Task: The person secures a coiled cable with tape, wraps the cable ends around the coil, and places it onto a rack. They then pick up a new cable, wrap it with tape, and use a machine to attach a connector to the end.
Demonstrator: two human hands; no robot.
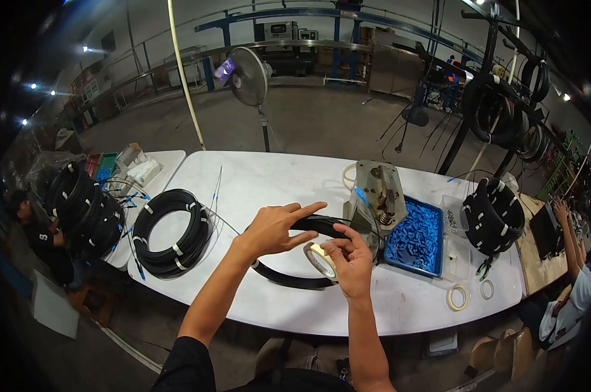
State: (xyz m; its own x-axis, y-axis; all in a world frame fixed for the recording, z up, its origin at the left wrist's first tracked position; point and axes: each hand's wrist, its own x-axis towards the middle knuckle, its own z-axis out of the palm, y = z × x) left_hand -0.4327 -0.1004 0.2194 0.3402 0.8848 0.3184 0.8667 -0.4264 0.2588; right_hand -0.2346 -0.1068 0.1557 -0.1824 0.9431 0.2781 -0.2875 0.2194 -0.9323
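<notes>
Right hand pinches the tape roll. Left hand, fingers apart, is at the cable coil, likely springy, best gripped around its bundle.

A white counter carries a coil of black cable banded in white, a blue tray of small blue parts, a metal machine and a cream tape roll.
</notes>
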